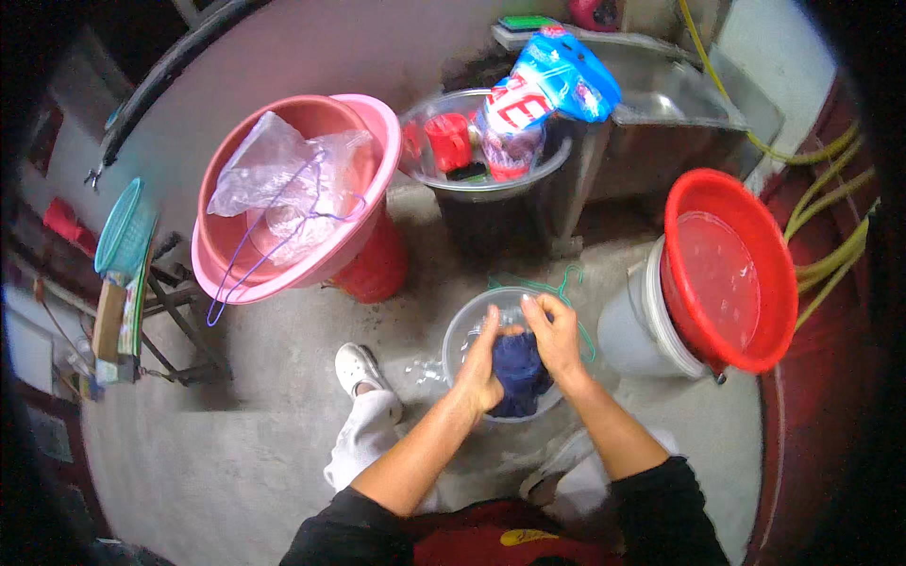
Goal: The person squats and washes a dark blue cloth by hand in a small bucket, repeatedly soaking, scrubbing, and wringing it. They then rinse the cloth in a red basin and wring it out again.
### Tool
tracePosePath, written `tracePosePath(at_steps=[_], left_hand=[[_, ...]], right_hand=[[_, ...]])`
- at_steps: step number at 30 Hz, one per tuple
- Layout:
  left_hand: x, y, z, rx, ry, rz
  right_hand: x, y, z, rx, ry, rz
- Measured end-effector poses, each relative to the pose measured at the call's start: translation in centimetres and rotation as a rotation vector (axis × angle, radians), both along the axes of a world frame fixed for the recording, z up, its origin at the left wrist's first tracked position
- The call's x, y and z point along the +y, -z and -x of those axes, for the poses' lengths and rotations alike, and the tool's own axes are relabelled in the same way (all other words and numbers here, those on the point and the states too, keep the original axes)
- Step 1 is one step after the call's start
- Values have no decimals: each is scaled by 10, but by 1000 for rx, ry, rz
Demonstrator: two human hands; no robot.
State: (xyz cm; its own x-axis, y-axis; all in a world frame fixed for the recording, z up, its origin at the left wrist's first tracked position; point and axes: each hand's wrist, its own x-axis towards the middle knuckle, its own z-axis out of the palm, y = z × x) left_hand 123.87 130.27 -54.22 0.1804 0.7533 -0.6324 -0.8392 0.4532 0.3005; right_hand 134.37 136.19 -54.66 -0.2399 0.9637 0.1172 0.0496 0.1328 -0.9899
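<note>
Between my feet a translucent plastic basin (pixel 459 332) rests on the concrete floor. A wet dark blue cloth (pixel 518 364) is bunched up in it. My left hand (pixel 483 364) grips the cloth's left side. On the other side my right hand (pixel 555 332) has hold of its upper right part, thumb uppermost. The fingertips of both hands are partly hidden by the cloth. Water splashes (pixel 428 369) show on the floor just left of the basin. Behind the basin lies a green clothes hanger (pixel 566 276), partly covered by the rim.
To the right, a red basin (pixel 729 177) of water sits tilted on a grey bucket (pixel 630 325). Stacked pink basins (pixel 386 141) with a plastic bag (pixel 262 163) stand at left. A detergent bag (pixel 573 78) tops a clear tub (pixel 488 185) behind. Yellow hose (pixel 821 156) hangs at far right.
</note>
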Motion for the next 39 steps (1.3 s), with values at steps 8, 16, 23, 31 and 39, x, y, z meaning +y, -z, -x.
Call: tracePosePath(at_steps=[8, 16, 23, 31, 39], left_hand=[[-4, -4, 16, -122, -56, 47], [-24, 14, 44, -74, -70, 127], [-36, 19, 63, -25, -150, 203], [-31, 3, 66, 18, -21, 316], [-29, 16, 49, 20, -68, 277]], right_hand=[[59, -13, 42, -254, -126, -290], [232, -67, 160, -802, -158, -644], [308, -48, 222, -1196, -279, -552], [350, -22, 236, -1276, -559, -239], [342, -25, 230, -1243, -425, -483]])
